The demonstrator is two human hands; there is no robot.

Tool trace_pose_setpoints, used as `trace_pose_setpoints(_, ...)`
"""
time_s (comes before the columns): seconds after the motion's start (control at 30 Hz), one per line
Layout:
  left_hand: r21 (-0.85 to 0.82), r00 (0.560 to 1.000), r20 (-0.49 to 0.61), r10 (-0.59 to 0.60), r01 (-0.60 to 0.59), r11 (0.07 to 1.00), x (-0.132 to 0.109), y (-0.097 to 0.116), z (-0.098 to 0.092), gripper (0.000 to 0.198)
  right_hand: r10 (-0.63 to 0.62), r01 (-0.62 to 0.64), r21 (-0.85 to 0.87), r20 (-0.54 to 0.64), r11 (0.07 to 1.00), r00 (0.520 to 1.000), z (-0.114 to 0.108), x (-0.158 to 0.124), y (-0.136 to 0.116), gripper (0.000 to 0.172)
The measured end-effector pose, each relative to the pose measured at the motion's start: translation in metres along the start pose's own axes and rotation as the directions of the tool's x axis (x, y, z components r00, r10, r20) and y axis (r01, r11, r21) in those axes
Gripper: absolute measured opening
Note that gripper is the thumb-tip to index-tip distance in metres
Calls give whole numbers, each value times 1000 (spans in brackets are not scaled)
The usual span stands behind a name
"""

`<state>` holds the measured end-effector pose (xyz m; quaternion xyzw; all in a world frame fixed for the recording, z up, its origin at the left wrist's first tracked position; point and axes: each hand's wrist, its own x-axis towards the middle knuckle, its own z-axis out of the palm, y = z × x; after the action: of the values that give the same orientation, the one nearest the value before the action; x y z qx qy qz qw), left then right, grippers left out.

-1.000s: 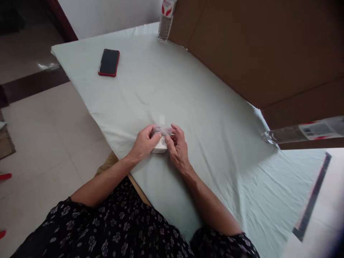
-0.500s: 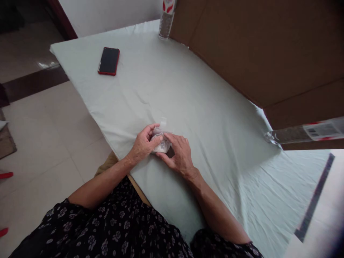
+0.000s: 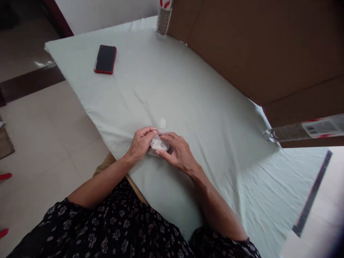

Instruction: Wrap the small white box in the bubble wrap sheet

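Observation:
Near the table's front edge, a small clear plastic packet (image 3: 159, 144) with something whitish inside is held between my two hands. My left hand (image 3: 141, 144) pinches its upper left side, thumb against the fingers. Around its right side curves my right hand (image 3: 179, 152), thumb at the lower edge and fingers over the top. What exactly lies inside the packet is too small to make out. A little white tab (image 3: 163, 123) shows just beyond the fingertips; I cannot tell whether it belongs to the packet.
A phone in a red case (image 3: 105, 59) lies at the far left of the pale green tablecloth (image 3: 129, 96). A large brown cardboard panel (image 3: 242, 46) stands at the right, with one clear bottle (image 3: 162, 21) at its far end and another bottle (image 3: 292, 132) at its near end.
My left thumb has moved up from the packet's face to its upper left edge. The packet now looks more crumpled. The whole view has shifted slightly.

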<state>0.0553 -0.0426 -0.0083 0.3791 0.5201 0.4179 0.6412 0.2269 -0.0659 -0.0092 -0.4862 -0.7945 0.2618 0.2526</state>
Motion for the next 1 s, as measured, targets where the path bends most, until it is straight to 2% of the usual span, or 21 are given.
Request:
trace_pose_setpoints(0.13,7,999,36,-13,13,1000,1,4,-4,23,23,-19,-34,128,999,991,-13,10,-6,42)
trace_pose_setpoints(0.27,3,1000,8,-3,3,1000,2,4,-6,23,53,-50,-32,74,998,996,-11,13,-7,45)
trace_pose_setpoints(0.37,-19,996,89,22,-20,1000,2,2,-10,25,84,-85,48,10,995,996,-6,11,-2,45)
trace_pose_setpoints(0.43,-37,984,174,33,-27,999,1,0,-13,30,111,-105,68,-81,992,990,-4,10,4,56)
trace_pose_setpoints(0.5,-37,969,244,40,-32,999,2,-3,-18,42,141,-128,93,-150,987,979,-3,10,11,79)
trace_pose_setpoints(0.57,-29,956,290,46,-39,999,3,-4,-22,52,166,-141,203,-113,969,980,-2,12,18,98)
trace_pose_setpoints(0.63,-22,951,306,50,-45,999,4,-5,-25,58,183,-165,367,-14,915,983,1,14,22,104)
trace_pose_setpoints(0.73,10,955,294,48,-54,998,5,-3,-29,65,254,-242,519,49,820,966,9,16,22,101)
trace_pose_setpoints(0.87,152,970,234,60,-97,984,7,-5,-31,68,372,-316,552,11,771,928,21,15,19,91)
trace_pose_setpoints(0.93,273,979,135,154,-186,944,7,-8,-30,66,403,-326,551,-22,768,915,24,16,19,87)
trace_pose_setpoints(0.97,356,966,81,244,-257,898,5,-10,-29,62,414,-329,540,-40,775,909,25,17,20,86)
trace_pose_setpoints(1.0,450,935,43,353,-333,829,3,-12,-28,57,421,-333,522,-55,785,906,24,19,21,85)
